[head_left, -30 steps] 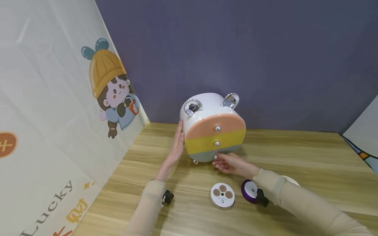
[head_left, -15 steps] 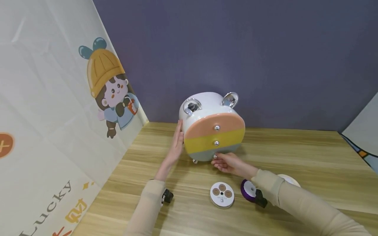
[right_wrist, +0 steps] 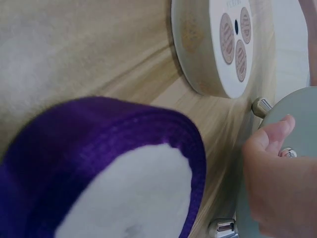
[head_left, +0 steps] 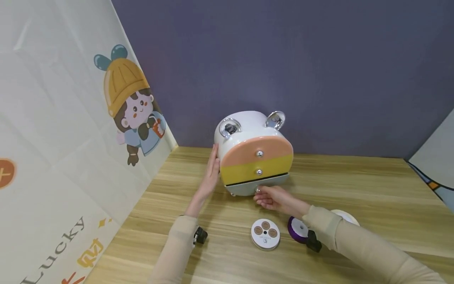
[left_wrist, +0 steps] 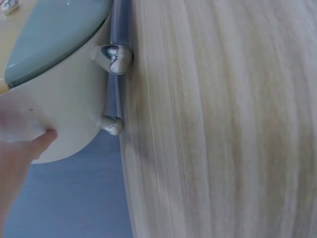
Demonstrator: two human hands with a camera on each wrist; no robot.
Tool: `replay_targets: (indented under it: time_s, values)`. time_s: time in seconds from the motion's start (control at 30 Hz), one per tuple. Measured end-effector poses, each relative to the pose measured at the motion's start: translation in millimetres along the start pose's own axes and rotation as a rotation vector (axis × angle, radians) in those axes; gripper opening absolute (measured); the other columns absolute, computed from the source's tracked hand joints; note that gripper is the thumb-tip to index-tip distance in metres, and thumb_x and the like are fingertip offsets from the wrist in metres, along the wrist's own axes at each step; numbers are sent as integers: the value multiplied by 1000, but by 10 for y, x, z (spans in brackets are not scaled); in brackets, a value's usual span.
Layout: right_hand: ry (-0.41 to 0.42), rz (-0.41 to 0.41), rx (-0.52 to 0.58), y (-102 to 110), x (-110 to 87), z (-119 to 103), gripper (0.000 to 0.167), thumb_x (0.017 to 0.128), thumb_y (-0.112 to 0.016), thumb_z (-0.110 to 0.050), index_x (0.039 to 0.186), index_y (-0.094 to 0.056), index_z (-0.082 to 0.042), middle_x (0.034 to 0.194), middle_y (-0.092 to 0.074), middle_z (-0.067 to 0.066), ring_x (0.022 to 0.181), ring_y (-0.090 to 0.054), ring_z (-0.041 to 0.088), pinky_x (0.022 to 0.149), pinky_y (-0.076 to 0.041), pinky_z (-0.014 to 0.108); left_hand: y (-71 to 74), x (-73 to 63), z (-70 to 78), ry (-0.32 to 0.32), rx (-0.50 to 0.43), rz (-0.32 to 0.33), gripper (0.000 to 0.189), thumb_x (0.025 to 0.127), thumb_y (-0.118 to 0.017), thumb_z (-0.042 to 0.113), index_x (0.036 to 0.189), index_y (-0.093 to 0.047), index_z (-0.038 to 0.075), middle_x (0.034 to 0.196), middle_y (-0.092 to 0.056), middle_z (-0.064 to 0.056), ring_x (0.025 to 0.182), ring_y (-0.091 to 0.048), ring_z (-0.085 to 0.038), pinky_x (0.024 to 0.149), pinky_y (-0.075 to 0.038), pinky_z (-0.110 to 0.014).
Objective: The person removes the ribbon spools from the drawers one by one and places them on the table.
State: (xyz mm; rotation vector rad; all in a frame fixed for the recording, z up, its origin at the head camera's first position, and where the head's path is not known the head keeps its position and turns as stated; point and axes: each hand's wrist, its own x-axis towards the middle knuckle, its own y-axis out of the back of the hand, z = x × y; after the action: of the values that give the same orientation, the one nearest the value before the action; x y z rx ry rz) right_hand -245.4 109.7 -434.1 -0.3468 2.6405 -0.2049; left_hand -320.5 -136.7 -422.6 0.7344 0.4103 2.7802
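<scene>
A white round-topped little chest of drawers (head_left: 244,125) stands on the table, with shiny ear shapes on top and three coloured drawer fronts. My left hand (head_left: 211,175) rests against its left side, fingers extended; the left wrist view shows the thumb on the white wall. With thumb and fingers, my right hand (head_left: 276,197) pinches the silver knob (right_wrist: 288,152) of the lowest, grey-green drawer (head_left: 239,189). That drawer stands slightly out, a dark gap along its top edge. The orange and yellow drawers above sit flush.
A white-faced ribbon roll (head_left: 265,234) lies in front of the chest. Right of it, a purple ribbon roll (right_wrist: 94,134) lies close under my right wrist. A pale round thing (head_left: 347,217) is partly hidden by my right sleeve. A dark wall (head_left: 319,79) rises behind.
The grey-green drawer has come out a little towards me, my right hand on its knob. A dark gap now shows above it. My left hand stays against the chest's side.
</scene>
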Motion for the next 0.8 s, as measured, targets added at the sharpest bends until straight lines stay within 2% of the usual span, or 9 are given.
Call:
replay_targets:
  time_s: [0.17, 0.33, 0.43, 0.6, 0.8]
  values:
    - [1, 0, -26, -2, -56, 9, 38, 104, -46, -21, 121, -55, 12, 75, -73, -3, 63, -66, 1, 63, -54, 12, 0, -5, -4, -22, -5, 11, 53, 110, -23, 27, 161, -9, 24, 169, 1, -13, 157, 1, -27, 125, -6, -59]
    - [-4, -7, -33, -12, -123, 38, 31, 103, -48, -19, 112, -60, 8, 73, -73, -4, 62, -64, 1, 62, -53, 12, -2, -9, -13, -36, 7, 14, 53, 110, -22, 25, 161, -8, 22, 169, 0, -12, 157, 0, -28, 126, -6, -58]
    - [5, -24, -33, -23, -171, 55, 27, 102, -48, -17, 108, -62, 5, 73, -72, -4, 62, -63, 0, 61, -52, 11, -1, -8, -8, -23, 0, 13, 53, 110, -22, 22, 161, -8, 23, 170, 1, -7, 157, 0, -26, 126, -6, -56]
    - [0, -39, -34, -27, -264, 87, 25, 102, -48, -18, 104, -64, 3, 73, -71, -5, 63, -61, 0, 62, -51, 11, 8, -15, 16, 3, -16, -5, 54, 110, -21, 19, 161, -6, 25, 169, 4, -7, 157, 3, -25, 126, -8, -57]
    - [-17, -32, -44, -38, -383, 139, 25, 102, -49, -19, 98, -65, -1, 71, -69, -6, 62, -58, -1, 59, -47, 9, 53, -79, 317, 40, -40, -52, 54, 109, -21, 16, 161, -4, 13, 169, 6, -13, 156, 5, -31, 125, -7, -59]
